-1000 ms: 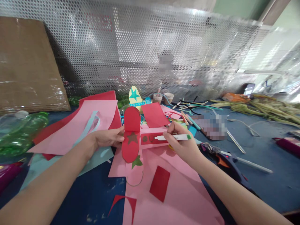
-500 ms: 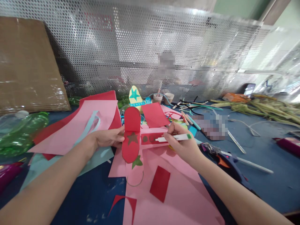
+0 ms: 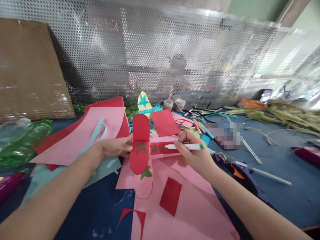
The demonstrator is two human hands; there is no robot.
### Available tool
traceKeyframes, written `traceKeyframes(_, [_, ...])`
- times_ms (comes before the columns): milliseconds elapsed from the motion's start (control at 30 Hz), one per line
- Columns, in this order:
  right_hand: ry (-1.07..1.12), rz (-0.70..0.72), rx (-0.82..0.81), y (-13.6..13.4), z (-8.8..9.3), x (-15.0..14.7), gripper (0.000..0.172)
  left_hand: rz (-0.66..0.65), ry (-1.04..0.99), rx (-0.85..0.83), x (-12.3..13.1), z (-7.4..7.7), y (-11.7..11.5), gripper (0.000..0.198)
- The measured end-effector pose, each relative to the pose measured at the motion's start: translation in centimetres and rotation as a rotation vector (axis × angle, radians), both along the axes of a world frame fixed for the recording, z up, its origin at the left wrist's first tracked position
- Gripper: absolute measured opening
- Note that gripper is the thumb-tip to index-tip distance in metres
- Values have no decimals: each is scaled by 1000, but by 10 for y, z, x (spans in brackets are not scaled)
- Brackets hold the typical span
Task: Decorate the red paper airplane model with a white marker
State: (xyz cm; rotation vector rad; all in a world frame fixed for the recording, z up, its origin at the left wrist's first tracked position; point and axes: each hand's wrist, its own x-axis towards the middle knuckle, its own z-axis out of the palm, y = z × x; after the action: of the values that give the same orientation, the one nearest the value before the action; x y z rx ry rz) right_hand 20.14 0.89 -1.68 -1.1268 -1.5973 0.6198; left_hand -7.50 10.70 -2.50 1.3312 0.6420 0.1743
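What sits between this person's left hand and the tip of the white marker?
In the head view, going right from the left hand: the red cutout with a star, then part of the dotted red strip, up to the white marker.

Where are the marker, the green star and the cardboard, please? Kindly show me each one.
Marker [image 3: 193, 146]: head view, on its white barrel.
Green star [image 3: 146, 172]: head view, near the middle of its visible part.
Cardboard [image 3: 31, 71]: head view, on the middle of its broad brown face.
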Motion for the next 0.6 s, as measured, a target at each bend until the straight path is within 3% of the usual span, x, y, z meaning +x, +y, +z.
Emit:
traceKeyframes(400, [-17, 1, 10, 1, 0, 0, 23, 0, 0, 21, 2, 1, -1, 97])
traceKeyframes(600, [-9, 3, -1, 0, 0, 0, 23, -19, -21, 35, 0, -1, 1, 90])
